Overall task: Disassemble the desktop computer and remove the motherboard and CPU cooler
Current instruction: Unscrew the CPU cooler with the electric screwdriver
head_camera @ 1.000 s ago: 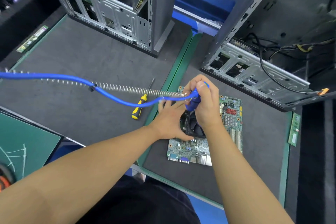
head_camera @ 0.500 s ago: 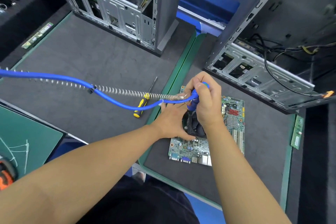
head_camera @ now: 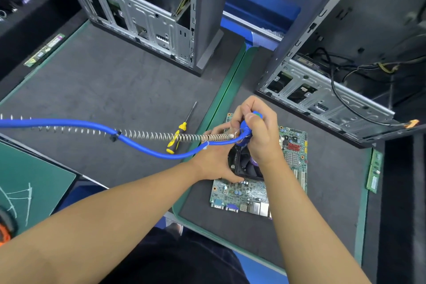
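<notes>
A green motherboard [head_camera: 244, 193] lies flat on the dark mat near me. A black CPU cooler [head_camera: 244, 165] with a fan sits on its middle. My right hand [head_camera: 258, 131] grips a blue powered screwdriver [head_camera: 244, 128] held upright over the cooler's far left corner. A blue hose [head_camera: 69, 123] and a steel spring [head_camera: 149, 136] run from the tool off to the left. My left hand [head_camera: 212, 163] rests against the cooler's left side, thumb at its near edge. The screwdriver's tip is hidden by my hands.
A yellow-handled hand screwdriver [head_camera: 177, 135] lies on the mat left of the board. An open computer case [head_camera: 334, 90] with loose cables stands at the right, another case [head_camera: 147, 18] at the back left. Memory sticks lie at the far right [head_camera: 374, 173] and far left [head_camera: 45, 49].
Both hands keep their hold over the cooler. The view has shifted slightly; no part has come loose.
</notes>
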A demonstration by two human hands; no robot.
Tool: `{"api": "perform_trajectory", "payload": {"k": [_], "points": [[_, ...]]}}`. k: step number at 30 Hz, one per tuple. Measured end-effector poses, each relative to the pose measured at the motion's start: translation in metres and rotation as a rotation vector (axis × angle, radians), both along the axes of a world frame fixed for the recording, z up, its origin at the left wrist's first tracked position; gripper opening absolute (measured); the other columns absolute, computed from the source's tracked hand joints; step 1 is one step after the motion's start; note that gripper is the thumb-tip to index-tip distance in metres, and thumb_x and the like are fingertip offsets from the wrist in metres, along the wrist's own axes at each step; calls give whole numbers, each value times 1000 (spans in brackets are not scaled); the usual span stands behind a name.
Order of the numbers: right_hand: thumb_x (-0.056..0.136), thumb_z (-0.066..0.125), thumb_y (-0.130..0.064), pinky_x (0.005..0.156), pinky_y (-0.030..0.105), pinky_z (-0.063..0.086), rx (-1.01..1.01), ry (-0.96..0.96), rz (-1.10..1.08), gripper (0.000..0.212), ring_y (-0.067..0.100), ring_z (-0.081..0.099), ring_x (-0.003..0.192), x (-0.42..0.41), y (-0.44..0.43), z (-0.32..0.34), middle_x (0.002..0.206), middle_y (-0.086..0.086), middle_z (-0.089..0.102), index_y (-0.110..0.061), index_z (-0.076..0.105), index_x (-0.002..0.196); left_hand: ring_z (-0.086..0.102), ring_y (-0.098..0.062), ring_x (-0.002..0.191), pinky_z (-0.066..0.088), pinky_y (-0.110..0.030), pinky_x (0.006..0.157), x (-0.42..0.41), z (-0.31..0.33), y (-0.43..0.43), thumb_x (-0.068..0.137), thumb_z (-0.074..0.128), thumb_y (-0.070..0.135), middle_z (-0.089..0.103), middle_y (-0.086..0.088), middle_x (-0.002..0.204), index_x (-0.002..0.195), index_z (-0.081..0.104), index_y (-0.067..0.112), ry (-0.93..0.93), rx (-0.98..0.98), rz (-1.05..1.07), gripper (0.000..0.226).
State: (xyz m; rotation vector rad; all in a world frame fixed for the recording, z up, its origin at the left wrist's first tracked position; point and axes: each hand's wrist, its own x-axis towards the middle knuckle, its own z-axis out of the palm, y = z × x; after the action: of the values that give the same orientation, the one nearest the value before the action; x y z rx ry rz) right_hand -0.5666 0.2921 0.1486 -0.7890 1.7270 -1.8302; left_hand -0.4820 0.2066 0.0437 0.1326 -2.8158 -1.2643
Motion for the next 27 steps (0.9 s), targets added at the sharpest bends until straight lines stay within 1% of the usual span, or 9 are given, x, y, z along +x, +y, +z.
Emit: {"api": "perform_trajectory", "payload": {"k": [3, 8, 10, 12, 16, 19, 22, 24, 27], "points": [[82, 44, -23, 43, 29, 31, -9, -11, -9, 10, 24, 36, 49, -1, 2, 2, 60, 9, 50, -16, 44, 75, 18, -1, 109, 39, -51, 102, -3, 6, -3, 49, 79, 67, 12, 29, 105, 126, 31, 38, -13, -42, -18, 95], [89, 47, -37, 41, 35, 27, -16, -77, -4, 19, 32, 37, 52, 2, 4, -1, 69, 3, 55, -24, 47, 76, 25, -2, 106, 39, -51, 101, -7, 12, -10, 52, 76, 70, 28, 22, 112, 124, 38, 33, -8, -106, -74, 90], [90, 45, -48, 39, 40, 24, -23, -150, -10, 29, 45, 33, 52, 4, 2, -3, 70, 4, 55, -23, 48, 77, 37, -11, 115, 38, -52, 104, -6, 9, -10, 54, 75, 71, 45, 13, 124, 129, 40, 31, -81, -80, -102, 92], [89, 42, -51, 41, 39, 23, -14, -222, -57, 33, 41, 32, 54, 4, 0, 0, 70, 5, 56, -22, 50, 75, 33, -15, 128, 32, -52, 110, -5, 4, -11, 54, 74, 74, 41, 8, 139, 137, 37, 29, -116, -91, -114, 101], [90, 39, -35, 54, 34, 34, -72, -346, -113, 28, 24, 43, 57, -2, -4, 15, 72, 10, 55, -11, 48, 82, 8, -12, 144, 7, -40, 120, -4, 1, -17, 53, 69, 82, 16, 11, 156, 151, 22, 30, -103, -179, -169, 121], [84, 41, -30, 58, 34, 36, -79, -449, -80, 23, 23, 43, 60, -6, -5, 31, 70, 14, 50, -9, 46, 90, 7, -10, 147, 7, -34, 118, -3, 6, -22, 53, 73, 79, 16, 15, 155, 151, 18, 38, -105, -76, -154, 120], [81, 40, -18, 64, 36, 36, -44, -591, 1, 18, 24, 43, 68, -6, -3, 42, 80, 14, 48, -10, 46, 95, 10, -8, 148, 11, -38, 121, -3, 19, -31, 55, 77, 75, 17, 18, 157, 151, 24, 40, -165, 26, -97, 115], [85, 36, -7, 68, 38, 37, 11, -629, 14, 18, 26, 43, 73, -5, -2, 44, 85, 15, 49, -10, 50, 97, 21, -2, 140, 17, -36, 118, -3, 30, -41, 54, 81, 70, 26, 34, 146, 145, 32, 45, -207, 92, -112, 105], [94, 34, 0, 72, 37, 43, 31, -627, 19, 29, 26, 49, 76, -4, -3, 41, 88, 15, 53, -10, 58, 106, 26, 8, 129, 18, -28, 112, 0, 47, -51, 53, 81, 66, 23, 57, 129, 135, 33, 60, -253, 142, -222, 96]]}}
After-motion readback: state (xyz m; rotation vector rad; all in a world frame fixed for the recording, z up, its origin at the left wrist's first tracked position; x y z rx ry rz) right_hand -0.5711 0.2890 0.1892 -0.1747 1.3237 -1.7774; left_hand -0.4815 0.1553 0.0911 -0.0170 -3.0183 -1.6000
